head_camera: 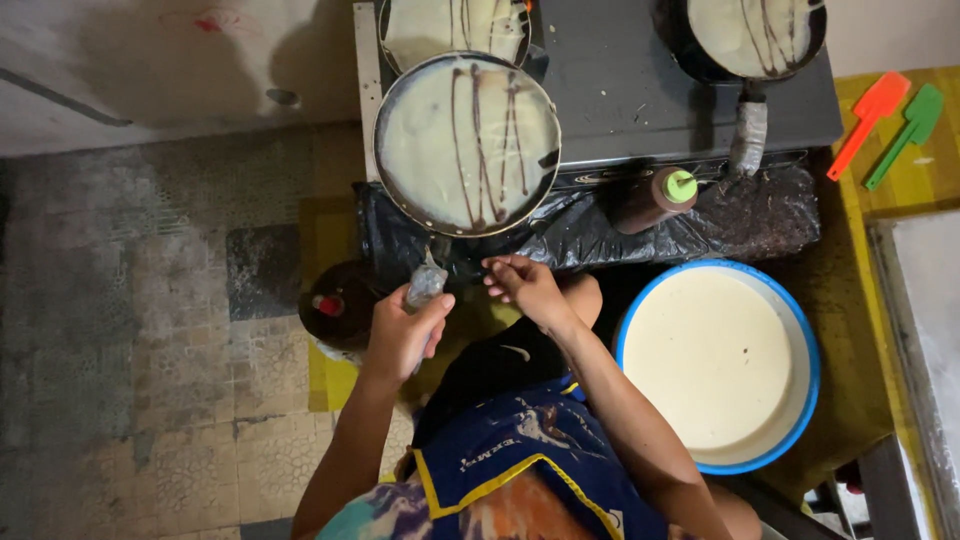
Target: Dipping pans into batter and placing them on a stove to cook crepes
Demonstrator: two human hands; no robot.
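Observation:
My left hand [405, 330] grips the wrapped handle [427, 283] of a round frying pan [466, 142]. The pan holds pale batter streaked with dark chocolate lines and is lifted just in front of the stove [640, 90]. My right hand [523, 286] hovers to the right of the handle, fingers loosely curled, holding nothing. A brown squeeze bottle [655, 197] with a green cap lies on the black plastic sheet [760, 215] below the stove's front edge, to the right of my right hand.
Two more pans of streaked batter sit on the stove, one at the top [455, 28], one at the right [748, 35]. A blue-rimmed bowl [716, 365] of batter stands at my right. Orange [868, 120] and green [905, 132] spatulas lie far right. A dark gas cylinder [338, 305] stands left.

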